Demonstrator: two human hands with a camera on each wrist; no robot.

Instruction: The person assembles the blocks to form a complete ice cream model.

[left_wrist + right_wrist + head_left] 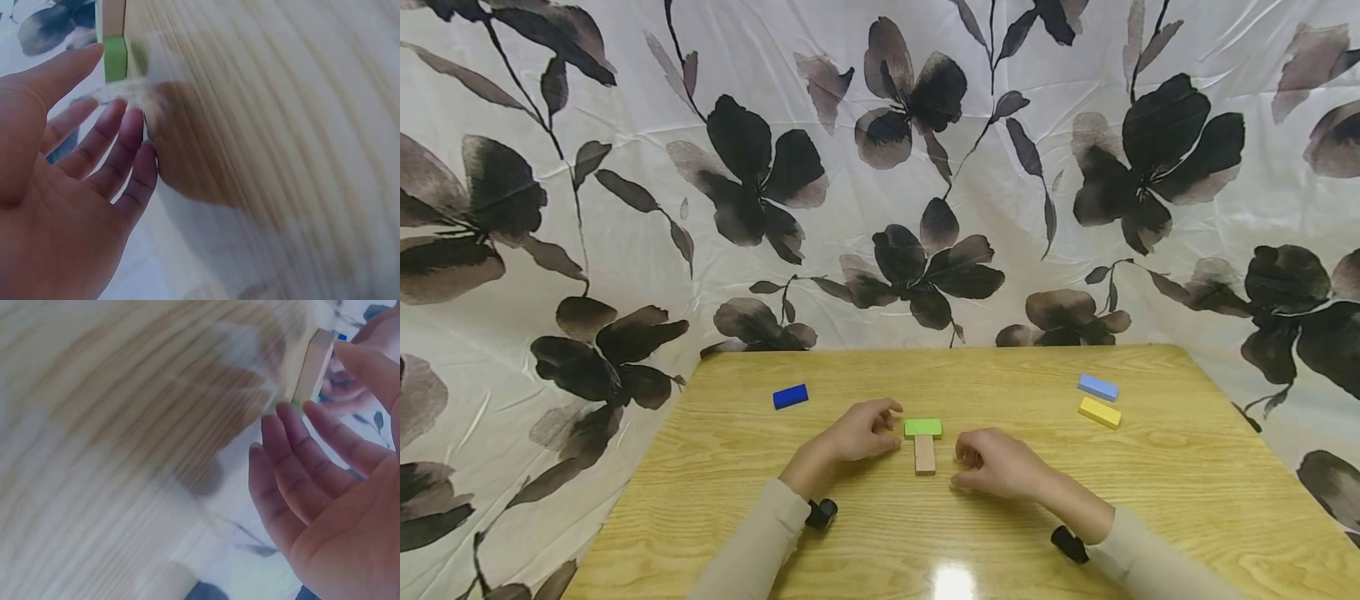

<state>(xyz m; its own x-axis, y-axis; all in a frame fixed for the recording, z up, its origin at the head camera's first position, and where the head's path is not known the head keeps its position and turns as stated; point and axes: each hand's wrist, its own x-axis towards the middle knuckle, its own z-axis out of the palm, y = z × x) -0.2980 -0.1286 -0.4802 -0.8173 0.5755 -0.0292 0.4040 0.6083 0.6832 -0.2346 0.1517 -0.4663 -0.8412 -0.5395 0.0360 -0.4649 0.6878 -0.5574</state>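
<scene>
A light green block lies crosswise at the far end of a plain wooden block, the two forming a T on the table. To its left, my left hand has loosely bent fingers with nothing between them. My right hand is on the other side, a small gap from the wooden block, its fingers relaxed and holding nothing. In the left wrist view the green block appears just past the thumb tip. The right wrist view has the wooden block beyond the fingertips.
A dark blue block lies at the back left of the wooden table. At the back right, a light blue block lies behind a yellow block. Flower-printed cloth hangs behind the table and along its sides.
</scene>
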